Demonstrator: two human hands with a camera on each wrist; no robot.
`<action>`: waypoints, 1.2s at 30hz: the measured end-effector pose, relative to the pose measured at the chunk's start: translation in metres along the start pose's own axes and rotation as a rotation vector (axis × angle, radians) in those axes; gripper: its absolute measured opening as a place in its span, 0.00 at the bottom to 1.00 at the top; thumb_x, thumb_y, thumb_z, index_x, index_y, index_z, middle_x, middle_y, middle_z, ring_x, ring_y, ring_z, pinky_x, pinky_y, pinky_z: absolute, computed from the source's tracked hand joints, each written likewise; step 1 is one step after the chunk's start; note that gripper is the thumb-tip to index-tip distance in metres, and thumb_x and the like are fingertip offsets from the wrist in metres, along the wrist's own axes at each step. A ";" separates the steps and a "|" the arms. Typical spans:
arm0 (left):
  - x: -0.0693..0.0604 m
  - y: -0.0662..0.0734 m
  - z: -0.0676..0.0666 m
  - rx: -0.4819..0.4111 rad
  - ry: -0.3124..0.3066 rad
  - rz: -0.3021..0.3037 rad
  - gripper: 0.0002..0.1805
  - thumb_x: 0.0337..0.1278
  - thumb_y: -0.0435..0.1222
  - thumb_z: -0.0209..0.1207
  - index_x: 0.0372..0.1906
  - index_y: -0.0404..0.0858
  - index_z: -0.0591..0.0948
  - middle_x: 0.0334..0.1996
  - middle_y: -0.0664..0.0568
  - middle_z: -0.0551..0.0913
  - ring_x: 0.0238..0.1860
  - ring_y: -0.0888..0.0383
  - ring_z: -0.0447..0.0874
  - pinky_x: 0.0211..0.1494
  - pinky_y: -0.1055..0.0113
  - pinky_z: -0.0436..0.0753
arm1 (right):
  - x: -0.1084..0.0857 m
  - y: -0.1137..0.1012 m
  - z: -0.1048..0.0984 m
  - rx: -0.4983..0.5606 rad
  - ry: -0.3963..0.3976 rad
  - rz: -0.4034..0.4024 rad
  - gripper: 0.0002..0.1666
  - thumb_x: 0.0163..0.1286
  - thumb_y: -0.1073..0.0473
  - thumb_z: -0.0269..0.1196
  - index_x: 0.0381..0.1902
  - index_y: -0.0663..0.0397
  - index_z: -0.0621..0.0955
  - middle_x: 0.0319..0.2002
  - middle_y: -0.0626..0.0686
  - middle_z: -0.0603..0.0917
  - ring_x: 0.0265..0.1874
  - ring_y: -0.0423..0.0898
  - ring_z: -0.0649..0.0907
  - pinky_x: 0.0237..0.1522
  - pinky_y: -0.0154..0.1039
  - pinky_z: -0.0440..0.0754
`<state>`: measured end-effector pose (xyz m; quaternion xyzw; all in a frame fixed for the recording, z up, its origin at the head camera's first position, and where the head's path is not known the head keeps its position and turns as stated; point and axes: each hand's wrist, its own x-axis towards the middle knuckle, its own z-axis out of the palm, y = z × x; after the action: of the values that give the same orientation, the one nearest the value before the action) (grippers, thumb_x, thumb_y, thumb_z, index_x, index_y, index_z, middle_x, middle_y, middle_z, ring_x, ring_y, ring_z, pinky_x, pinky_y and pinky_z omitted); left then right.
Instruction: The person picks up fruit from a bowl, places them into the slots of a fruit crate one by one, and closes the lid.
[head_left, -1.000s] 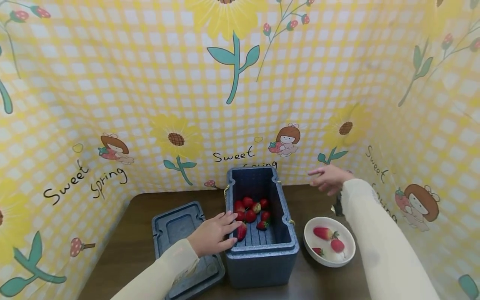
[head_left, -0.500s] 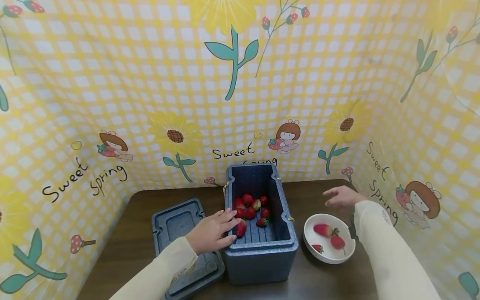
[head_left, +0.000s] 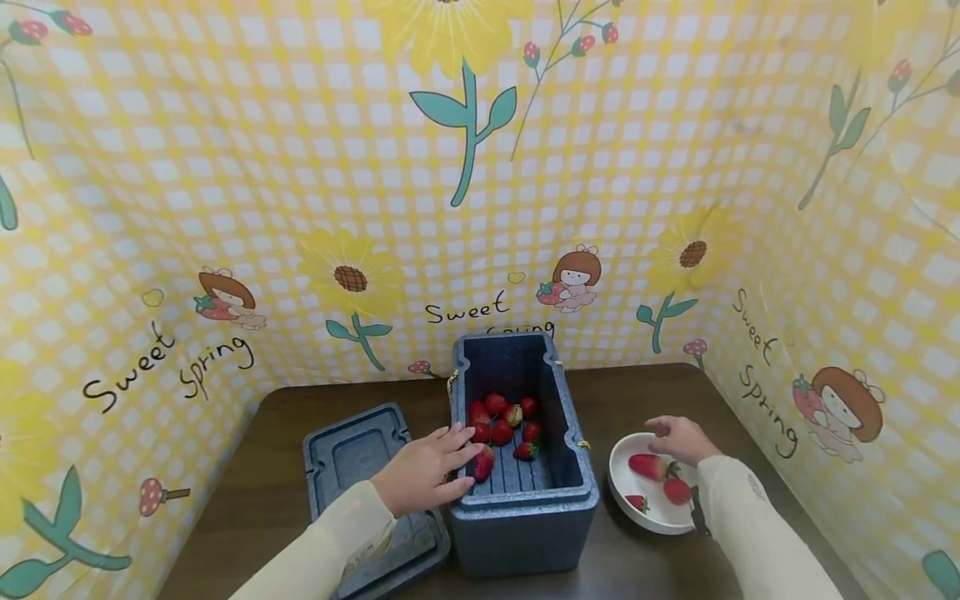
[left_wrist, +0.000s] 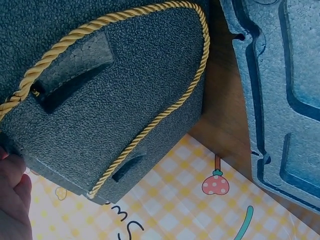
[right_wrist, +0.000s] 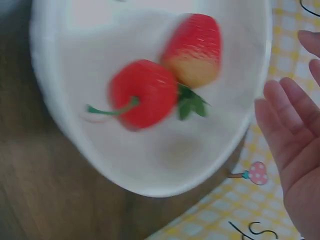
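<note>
In the head view my left hand (head_left: 427,473) rests on the left rim of a dark blue foam box (head_left: 525,537), fingers relaxed and holding nothing. Several red strawberries (head_left: 501,431) lie inside the box. To its right stands a white bowl (head_left: 658,518). My right hand (head_left: 684,438) hovers above the bowl's far right edge, with nothing in its fingers. Within the bowl are a strawberry (head_left: 647,466) with a pale end, a round red fruit (right_wrist: 143,92) with a green stem, and a smaller strawberry (head_left: 637,502).
The matching blue lid (head_left: 352,454) lies on the brown table (head_left: 247,492) left of the box. A twisted yellow rope (left_wrist: 150,127) hangs along the box's side. Checked yellow cloth (head_left: 480,242) surrounds the table at the back and sides.
My right hand has come down and nearer from behind the bowl to just over its edge. The left hand stays on the box rim, and the fruit has not moved.
</note>
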<state>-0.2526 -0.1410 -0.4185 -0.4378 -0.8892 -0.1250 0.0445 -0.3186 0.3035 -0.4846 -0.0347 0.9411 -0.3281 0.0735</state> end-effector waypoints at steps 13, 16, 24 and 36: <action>-0.004 -0.004 0.002 -0.025 -0.011 -0.040 0.26 0.66 0.46 0.52 0.63 0.35 0.75 0.64 0.40 0.71 0.66 0.44 0.66 0.67 0.51 0.65 | -0.010 0.011 0.036 0.047 0.055 0.073 0.32 0.50 0.68 0.67 0.56 0.69 0.76 0.48 0.71 0.79 0.42 0.59 0.80 0.43 0.50 0.79; -0.005 -0.004 0.003 -0.030 -0.019 -0.045 0.27 0.67 0.47 0.51 0.63 0.36 0.75 0.65 0.40 0.71 0.66 0.44 0.67 0.67 0.50 0.65 | -0.011 0.017 0.044 0.057 0.062 0.078 0.33 0.51 0.69 0.67 0.57 0.69 0.75 0.46 0.70 0.80 0.40 0.58 0.80 0.42 0.48 0.79; -0.001 -0.006 0.002 -0.038 -0.019 -0.032 0.27 0.67 0.46 0.51 0.65 0.36 0.73 0.66 0.41 0.69 0.68 0.46 0.65 0.67 0.51 0.64 | -0.011 0.034 0.057 0.044 0.089 0.004 0.31 0.46 0.72 0.66 0.52 0.74 0.77 0.39 0.69 0.81 0.33 0.53 0.79 0.30 0.37 0.75; 0.001 -0.005 -0.001 -0.053 -0.055 -0.047 0.27 0.67 0.47 0.50 0.65 0.38 0.73 0.67 0.42 0.68 0.68 0.46 0.63 0.68 0.51 0.63 | -0.019 0.030 0.060 -0.059 0.043 -0.014 0.26 0.44 0.70 0.69 0.46 0.69 0.81 0.33 0.58 0.83 0.28 0.47 0.77 0.29 0.36 0.75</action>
<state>-0.2570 -0.1431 -0.4187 -0.4212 -0.8964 -0.1375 0.0052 -0.2908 0.2926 -0.5472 -0.0365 0.9515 -0.3014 0.0496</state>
